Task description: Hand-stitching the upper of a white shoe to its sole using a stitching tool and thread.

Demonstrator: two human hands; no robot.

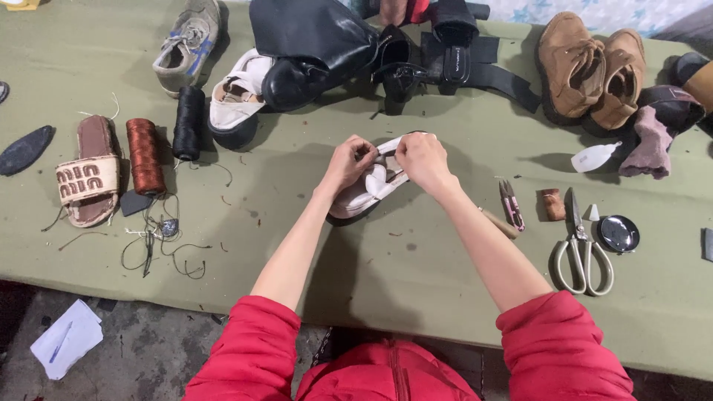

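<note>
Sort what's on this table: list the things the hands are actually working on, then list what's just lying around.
In hand:
- white sandal, gripped at its strap by the left hand and the right hand

Lying about:
- scissors
- small thread snips
- rust-red thread spool
- black thread spool
- tan slide sandal
- brown boots
- grey sneaker
- black boot

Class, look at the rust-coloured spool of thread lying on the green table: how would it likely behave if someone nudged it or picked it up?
The rust-coloured spool lies on its side, so a sideways nudge would probably roll it. Its tightly wound thread looks grippy, not slippery. Being small and slim, it is likely light and easy to lift one-handed.
</note>
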